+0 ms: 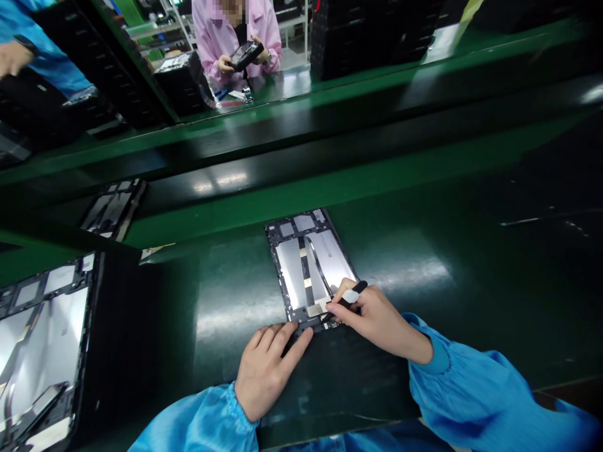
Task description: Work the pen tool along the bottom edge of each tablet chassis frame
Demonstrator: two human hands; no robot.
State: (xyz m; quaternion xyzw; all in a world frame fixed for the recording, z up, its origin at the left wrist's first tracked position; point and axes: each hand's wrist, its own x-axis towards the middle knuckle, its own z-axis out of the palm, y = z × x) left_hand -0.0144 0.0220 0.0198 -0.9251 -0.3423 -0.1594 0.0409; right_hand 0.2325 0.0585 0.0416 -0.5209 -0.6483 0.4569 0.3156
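Observation:
An opened tablet [294, 263] lies on the dark green bench in front of me, its silver inner plate and ribbon cables [306, 273] showing. My left hand [269, 364] rests flat with its fingers apart, the fingertips at the tablet's near left edge. Pinched in my right hand [372, 311] is a black pen-like tool [360, 287] with a white wrap on it. Its lower end points at the near edge of the tablet, where my fingers partly cover it. A pale flat piece [318, 307] sits beside the right fingertips.
More opened tablets lie to the left: a stack topped by one tablet [56, 314] and another tablet [110, 210] behind it. A raised green ledge [282, 103] runs across the back. Beyond it a person in pink [210, 37] holds a black device; a blue-sleeved arm [56, 56] shows at far left.

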